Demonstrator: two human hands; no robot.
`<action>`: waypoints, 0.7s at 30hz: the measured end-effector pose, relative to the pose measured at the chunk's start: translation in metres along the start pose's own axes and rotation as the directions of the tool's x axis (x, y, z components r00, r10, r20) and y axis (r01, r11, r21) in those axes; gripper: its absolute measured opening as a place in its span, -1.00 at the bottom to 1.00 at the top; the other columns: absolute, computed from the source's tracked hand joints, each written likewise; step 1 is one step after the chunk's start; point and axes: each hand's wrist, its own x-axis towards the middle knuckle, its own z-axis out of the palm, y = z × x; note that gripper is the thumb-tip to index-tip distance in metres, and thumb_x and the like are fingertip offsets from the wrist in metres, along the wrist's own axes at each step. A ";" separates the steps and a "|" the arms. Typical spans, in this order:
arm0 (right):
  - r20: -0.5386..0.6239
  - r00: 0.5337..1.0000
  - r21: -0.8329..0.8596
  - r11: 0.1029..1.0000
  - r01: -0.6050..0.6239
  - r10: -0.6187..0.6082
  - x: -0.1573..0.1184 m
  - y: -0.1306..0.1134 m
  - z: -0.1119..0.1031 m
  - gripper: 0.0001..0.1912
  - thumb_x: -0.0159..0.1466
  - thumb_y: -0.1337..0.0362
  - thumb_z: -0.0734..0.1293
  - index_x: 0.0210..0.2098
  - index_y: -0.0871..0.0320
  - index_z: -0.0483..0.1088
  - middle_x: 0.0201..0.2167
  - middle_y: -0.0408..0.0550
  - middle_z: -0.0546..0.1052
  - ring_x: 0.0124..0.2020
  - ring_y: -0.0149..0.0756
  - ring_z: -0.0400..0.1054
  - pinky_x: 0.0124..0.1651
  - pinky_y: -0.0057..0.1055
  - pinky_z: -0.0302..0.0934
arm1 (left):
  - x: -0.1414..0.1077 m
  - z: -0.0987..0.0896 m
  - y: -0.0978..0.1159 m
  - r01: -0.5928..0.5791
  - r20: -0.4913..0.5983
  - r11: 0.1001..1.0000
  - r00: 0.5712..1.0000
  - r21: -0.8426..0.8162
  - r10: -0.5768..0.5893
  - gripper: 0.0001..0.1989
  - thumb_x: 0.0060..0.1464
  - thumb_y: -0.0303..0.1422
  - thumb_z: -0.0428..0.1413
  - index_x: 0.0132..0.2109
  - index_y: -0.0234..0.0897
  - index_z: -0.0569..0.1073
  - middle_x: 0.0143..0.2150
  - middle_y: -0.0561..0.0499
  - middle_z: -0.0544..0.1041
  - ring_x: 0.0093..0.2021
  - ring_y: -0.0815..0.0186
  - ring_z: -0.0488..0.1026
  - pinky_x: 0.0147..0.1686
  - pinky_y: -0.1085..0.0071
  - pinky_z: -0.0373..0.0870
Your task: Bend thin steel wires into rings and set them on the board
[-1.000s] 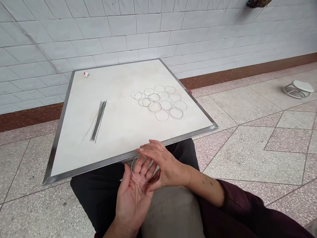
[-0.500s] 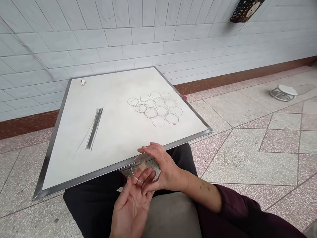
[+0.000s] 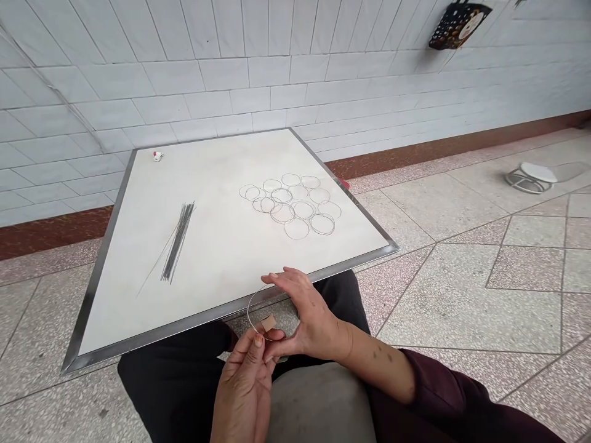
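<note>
A thin wire ring [image 3: 249, 309] is held low, just in front of the table's near edge. My right hand [image 3: 311, 314] is curved around its right side, thumb below and fingers above, gripping it. My left hand [image 3: 247, 375] pinches the ring's lower left part between thumb and fingers. By the left fingertips there is a small tan square piece [image 3: 268, 322]; whether it is stuck to a finger I cannot tell. On the white table [image 3: 221, 246], several wire rings [image 3: 296, 229] lie overlapping at the right, and a bundle of straight wires [image 3: 178, 243] lies at the left.
A small red-and-white object [image 3: 157, 156] sits at the table's far left corner. Metal trim [image 3: 184, 326] edges the tabletop. Behind it stands a tiled wall [image 3: 221, 80] with a dark patterned basket [image 3: 459, 26] hanging on it. A white stool [image 3: 530, 177] is on the floor at right.
My left hand has turned and closed from an open palm to a pinch on the wire ring. My right hand keeps nearly the same hold. The view has shifted slightly.
</note>
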 end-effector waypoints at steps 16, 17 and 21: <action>0.021 0.998 0.004 0.998 0.056 -0.057 -0.003 0.001 0.001 0.16 -0.03 -0.13 0.54 0.36 0.01 -0.11 0.14 0.14 0.40 0.12 0.02 0.32 0.31 0.09 -0.01 | -0.002 0.002 0.003 -0.026 -0.079 1.000 0.997 -0.008 0.025 -0.85 0.01 -0.32 0.31 -0.24 -0.27 0.61 -0.21 -0.10 0.63 -0.11 0.19 0.53 -0.01 0.29 0.40; 0.024 0.998 0.031 0.998 0.052 -0.052 -0.004 0.002 0.001 0.17 -0.04 -0.14 0.55 0.36 0.00 -0.11 0.15 0.14 0.39 0.14 0.02 0.31 0.30 0.08 -0.01 | -0.002 0.002 0.003 -0.025 -0.073 1.000 0.997 -0.015 0.024 -0.86 0.00 -0.34 0.31 -0.26 -0.27 0.61 -0.23 -0.09 0.63 -0.13 0.19 0.53 -0.04 0.29 0.41; 0.076 0.992 0.325 0.938 -0.120 0.101 -0.008 0.000 -0.001 0.18 -0.04 -0.22 0.51 0.36 0.01 -0.13 0.21 0.18 0.29 0.20 0.02 0.26 0.25 0.00 0.12 | -0.002 0.000 0.004 -0.039 -0.045 0.998 0.998 -0.053 0.036 -0.90 0.02 -0.35 0.29 -0.27 -0.25 0.60 -0.26 -0.08 0.61 -0.17 0.18 0.52 -0.08 0.24 0.44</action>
